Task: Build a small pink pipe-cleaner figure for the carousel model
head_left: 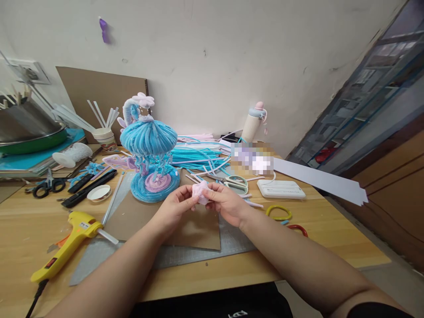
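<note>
Between my two hands, above a sheet of brown cardboard (195,229), is a small pale pink fuzzy piece (200,192) that looks made of pipe cleaner. My left hand (175,205) pinches its left side with thumb and finger. From the right, my right hand (228,203) grips it the same way, thumb on top. Part of the piece is hidden by the fingers. Just behind and to the left stands a blue fuzzy jellyfish-shaped lamp (149,138) on a round blue and pink base (137,187).
A yellow glue gun (77,229) lies front left, with black-handled scissors (49,183) beyond it. Blue pipe cleaners (198,155) are heaped at the back. Green-handled scissors (237,183), a white power bank (281,189) and yellow-handled pliers (278,213) lie to the right. A bottle (252,123) stands behind.
</note>
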Demonstrator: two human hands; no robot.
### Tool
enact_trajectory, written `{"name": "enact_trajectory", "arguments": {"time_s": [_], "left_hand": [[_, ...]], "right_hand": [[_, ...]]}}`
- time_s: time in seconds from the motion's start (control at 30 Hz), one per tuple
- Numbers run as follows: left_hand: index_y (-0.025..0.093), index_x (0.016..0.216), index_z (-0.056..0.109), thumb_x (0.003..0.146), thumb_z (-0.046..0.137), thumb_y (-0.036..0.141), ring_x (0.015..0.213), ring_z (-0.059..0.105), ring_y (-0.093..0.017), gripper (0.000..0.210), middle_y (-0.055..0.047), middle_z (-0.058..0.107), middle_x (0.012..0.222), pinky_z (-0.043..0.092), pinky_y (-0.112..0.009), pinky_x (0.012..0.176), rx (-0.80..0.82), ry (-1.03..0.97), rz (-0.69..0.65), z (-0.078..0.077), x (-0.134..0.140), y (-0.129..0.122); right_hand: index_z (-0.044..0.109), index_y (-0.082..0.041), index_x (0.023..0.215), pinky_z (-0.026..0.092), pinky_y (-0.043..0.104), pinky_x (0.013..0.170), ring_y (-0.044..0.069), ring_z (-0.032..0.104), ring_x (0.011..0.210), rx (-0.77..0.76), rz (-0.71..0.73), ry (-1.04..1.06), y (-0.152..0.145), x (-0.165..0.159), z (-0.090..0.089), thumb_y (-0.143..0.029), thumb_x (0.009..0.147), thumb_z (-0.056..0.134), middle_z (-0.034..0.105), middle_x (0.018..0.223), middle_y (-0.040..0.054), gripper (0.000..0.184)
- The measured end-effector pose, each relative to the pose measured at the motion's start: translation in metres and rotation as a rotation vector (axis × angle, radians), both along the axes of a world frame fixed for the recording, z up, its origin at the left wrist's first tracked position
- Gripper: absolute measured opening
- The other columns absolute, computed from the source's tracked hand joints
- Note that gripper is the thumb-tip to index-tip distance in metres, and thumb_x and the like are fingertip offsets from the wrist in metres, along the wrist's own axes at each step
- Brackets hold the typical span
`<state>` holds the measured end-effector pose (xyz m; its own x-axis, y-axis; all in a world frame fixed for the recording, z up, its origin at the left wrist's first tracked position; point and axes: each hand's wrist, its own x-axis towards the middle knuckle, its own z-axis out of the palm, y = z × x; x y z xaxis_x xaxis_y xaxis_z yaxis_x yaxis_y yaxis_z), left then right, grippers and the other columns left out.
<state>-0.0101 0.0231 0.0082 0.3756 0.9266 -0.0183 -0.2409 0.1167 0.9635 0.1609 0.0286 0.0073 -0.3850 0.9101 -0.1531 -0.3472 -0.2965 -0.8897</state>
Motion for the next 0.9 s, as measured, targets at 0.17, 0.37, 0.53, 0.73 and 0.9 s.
{"name": "enact_trajectory", "arguments": {"time_s": [0.17,0.37,0.53,0.73,0.9], "left_hand": [[0.013,0.087,0.065,0.068,0.072,0.024,0.063,0.052,-0.009,0.023,-0.004,0.063,0.084,0.04,-0.021,0.058,-0.135,-0.08,0.031,0.002,0.001,0.001],[0.012,0.08,0.064,0.068,0.074,0.024,0.067,0.058,-0.012,0.02,-0.005,0.064,0.078,0.042,-0.022,0.06,-0.204,-0.128,0.027,-0.002,-0.001,0.002],[0.011,0.08,0.062,0.064,0.077,0.027,0.066,0.058,-0.013,0.027,-0.005,0.065,0.076,0.042,-0.023,0.062,-0.149,-0.011,0.06,-0.01,-0.002,0.005],[0.01,0.078,0.062,0.062,0.077,0.033,0.064,0.058,-0.013,0.032,-0.005,0.066,0.074,0.043,-0.025,0.062,-0.148,0.141,0.094,-0.012,0.0,0.003],[0.01,0.085,0.064,0.067,0.074,0.029,0.072,0.059,-0.014,0.028,-0.007,0.067,0.083,0.043,-0.023,0.067,-0.199,0.056,0.054,-0.008,0.002,0.002]], "right_hand": [[0.066,-0.014,0.085,0.043,0.021,0.056,0.011,0.058,0.066,-0.055,0.044,0.019,0.002,0.001,0.0,-0.032,0.065,0.077,0.066,0.079,0.0034,0.029],[0.065,-0.013,0.081,0.044,0.021,0.058,0.01,0.058,0.068,-0.042,0.049,-0.088,0.003,0.003,0.002,-0.032,0.062,0.079,0.065,0.079,0.0027,0.03],[0.064,-0.012,0.084,0.043,0.021,0.058,0.009,0.056,0.066,0.019,0.031,-0.15,0.004,0.0,-0.006,-0.036,0.059,0.08,0.064,0.08,0.003,0.038],[0.063,-0.011,0.076,0.037,0.021,0.051,0.006,0.049,0.052,0.053,0.002,-0.246,0.006,-0.002,-0.015,-0.039,0.056,0.08,0.061,0.066,-0.0003,0.038],[0.063,-0.012,0.079,0.037,0.02,0.053,0.007,0.051,0.057,0.035,-0.008,-0.149,0.006,-0.002,-0.009,-0.036,0.058,0.08,0.061,0.07,0.0001,0.036]]}}
